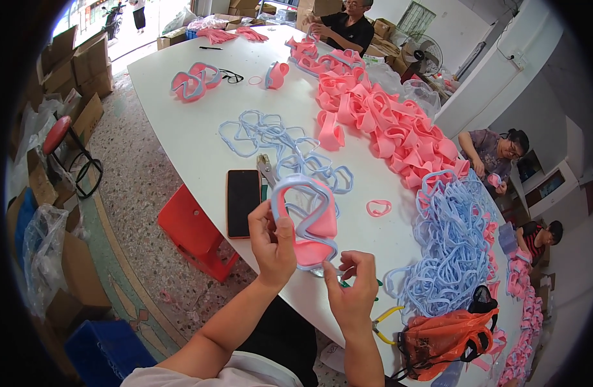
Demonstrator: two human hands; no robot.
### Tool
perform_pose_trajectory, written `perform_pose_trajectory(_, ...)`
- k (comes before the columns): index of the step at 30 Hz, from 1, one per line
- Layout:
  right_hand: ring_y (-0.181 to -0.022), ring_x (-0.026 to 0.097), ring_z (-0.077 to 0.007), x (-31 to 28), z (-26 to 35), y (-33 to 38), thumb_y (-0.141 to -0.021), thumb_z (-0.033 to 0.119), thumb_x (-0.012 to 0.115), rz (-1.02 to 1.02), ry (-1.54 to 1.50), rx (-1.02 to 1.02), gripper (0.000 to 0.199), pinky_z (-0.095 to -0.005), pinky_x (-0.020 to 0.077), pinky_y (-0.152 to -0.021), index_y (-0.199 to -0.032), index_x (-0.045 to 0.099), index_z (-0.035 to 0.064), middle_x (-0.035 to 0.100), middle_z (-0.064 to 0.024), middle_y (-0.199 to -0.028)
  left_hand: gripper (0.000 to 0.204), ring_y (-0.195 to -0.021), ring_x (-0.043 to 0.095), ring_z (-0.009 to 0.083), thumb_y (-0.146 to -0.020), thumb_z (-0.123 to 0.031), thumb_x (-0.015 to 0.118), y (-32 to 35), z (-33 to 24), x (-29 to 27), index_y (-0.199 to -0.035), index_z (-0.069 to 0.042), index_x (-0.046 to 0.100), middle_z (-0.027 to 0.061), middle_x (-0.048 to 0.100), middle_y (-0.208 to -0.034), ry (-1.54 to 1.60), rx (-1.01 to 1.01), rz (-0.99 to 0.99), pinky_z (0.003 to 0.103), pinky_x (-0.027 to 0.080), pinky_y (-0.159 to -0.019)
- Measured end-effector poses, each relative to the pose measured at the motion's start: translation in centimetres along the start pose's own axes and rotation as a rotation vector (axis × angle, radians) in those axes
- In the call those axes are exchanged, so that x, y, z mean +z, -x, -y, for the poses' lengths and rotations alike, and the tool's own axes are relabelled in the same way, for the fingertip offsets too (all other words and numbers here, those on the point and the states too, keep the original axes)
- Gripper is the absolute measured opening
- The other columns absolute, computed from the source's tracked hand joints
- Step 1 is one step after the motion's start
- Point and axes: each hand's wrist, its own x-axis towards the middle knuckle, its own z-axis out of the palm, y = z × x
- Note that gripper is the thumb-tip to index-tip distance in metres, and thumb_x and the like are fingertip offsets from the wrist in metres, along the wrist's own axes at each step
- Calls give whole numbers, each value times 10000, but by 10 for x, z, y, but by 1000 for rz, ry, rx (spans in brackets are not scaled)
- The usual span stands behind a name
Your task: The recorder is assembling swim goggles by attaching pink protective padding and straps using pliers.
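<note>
My left hand grips a pink, goggle-shaped mask piece by its left side, thumb in front. A light blue rubbery band runs along the edge of this piece, which I hold tilted above the white table. At its lower right edge, the thumb of my right hand touches the rim, with the other fingers curled. Just beyond the held piece lie pliers, partly hidden, and a loose heap of light blue bands. A dark phone rests left of my left hand.
Pink pieces are heaped along the far right of the white table. Nearer lie a blue band pile, an orange bag and yellow-handled pliers. A red stool stands left. Other people sit around the table.
</note>
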Motion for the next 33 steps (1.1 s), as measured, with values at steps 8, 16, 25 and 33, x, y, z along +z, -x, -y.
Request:
perform_pose_trajectory(8, -688, 538, -210, 16, -15, -22, -743, 14, 740, -130, 303, -569, 244, -300, 448, -567, -973, 662, -3, 583, -89, -861, 363, -733, 518, 79, -947, -146, 586, 14, 17, 9, -1241, 1, 432, 70, 555, -937, -131, 96, 118, 196, 388, -523)
perform_pose_trajectory(16, -682, 534, -307, 28, -16, -10, -765, 21, 687, -102, 267, -528, 124, -395, 425, -584, -863, 611, 14, 593, -124, -828, 306, -718, 530, 93, -892, -115, 641, 25, 22, -3, -1164, -11, 545, 83, 580, -1018, -346, 103, 116, 228, 439, -558)
perform_pose_trajectory(25, -802, 548, -334, 5, -10, -3, -895, 176, 635, 115, 422, -372, 155, -431, 446, -721, -919, 576, 36, 582, -142, -892, 353, -656, 577, 237, -930, -165, 612, 25, 3, -1, -1212, -26, 452, 150, 563, -865, -264, 153, 187, 299, 463, -604)
perform_pose_trajectory(33, -801, 568, -290, 9, -11, 0, -912, 135, 618, -174, 347, -569, 170, -382, 478, -699, -1026, 594, 11, 583, -136, -897, 350, -711, 544, 161, -966, -177, 566, 9, 5, -1, -1234, -3, 425, 112, 556, -869, -143, -67, 124, 283, 456, -656)
